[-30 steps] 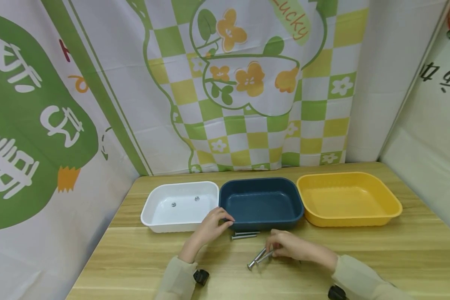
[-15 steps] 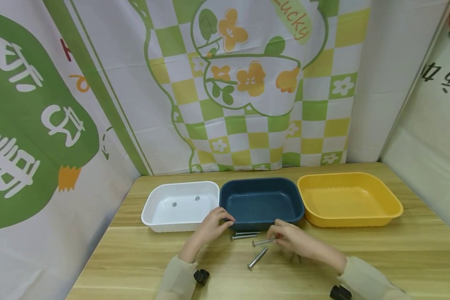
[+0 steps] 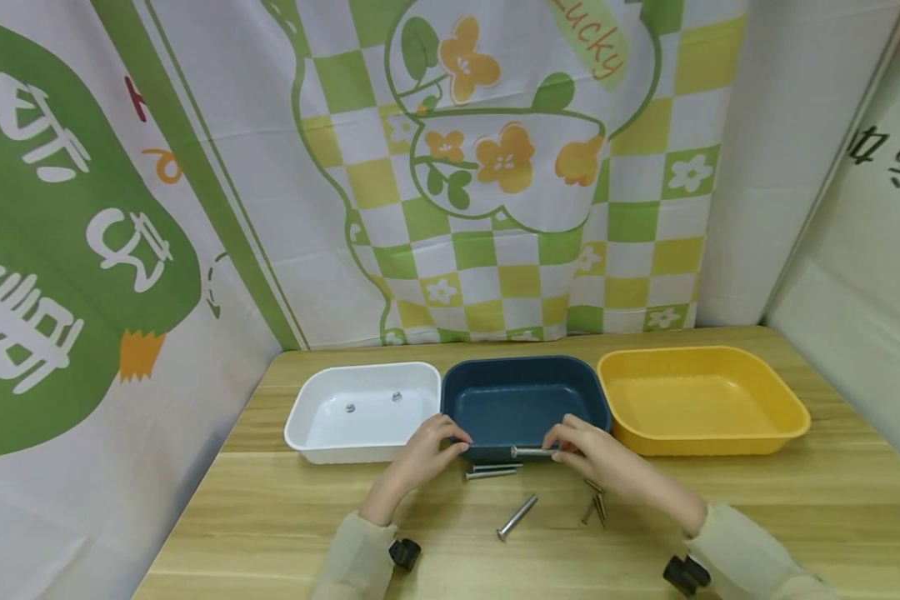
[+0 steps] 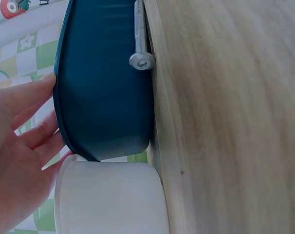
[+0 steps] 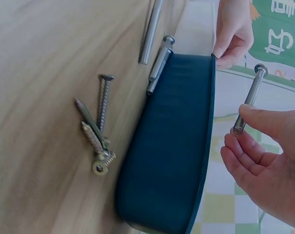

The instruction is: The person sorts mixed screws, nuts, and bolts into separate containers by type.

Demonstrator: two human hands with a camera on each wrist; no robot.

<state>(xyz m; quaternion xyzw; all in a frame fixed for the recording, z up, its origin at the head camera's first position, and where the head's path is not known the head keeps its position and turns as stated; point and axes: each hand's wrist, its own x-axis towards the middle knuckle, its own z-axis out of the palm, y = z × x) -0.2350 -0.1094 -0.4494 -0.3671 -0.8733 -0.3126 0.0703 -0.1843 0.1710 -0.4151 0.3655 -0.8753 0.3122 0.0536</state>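
Note:
My left hand (image 3: 423,450) holds the front left rim of the dark blue tray (image 3: 525,408); in the left wrist view its thumb (image 4: 40,87) lies against the rim. My right hand (image 3: 600,454) pinches a silver bolt (image 5: 252,92) by its threaded end between thumb and fingers. That bolt is raised about level with the tray's front rim, its head pointing left. Two more bolts (image 3: 491,474) lie along the foot of the tray. A thicker bolt (image 3: 517,517) rests nearer on the table. Several screws (image 5: 96,131) lie in a small cluster below my right hand.
A white tray (image 3: 352,456) with two small metal pieces (image 3: 350,408) stands left of the blue one. The yellow tray (image 3: 712,447) is on its right. All three stand in a row on the wooden table (image 3: 270,533), before a patterned curtain (image 3: 525,275).
My right hand has lifted the bolt off the table and carried it up and away to the blue tray's front rim, uncovering the screws. My left hand has stayed on the rim.

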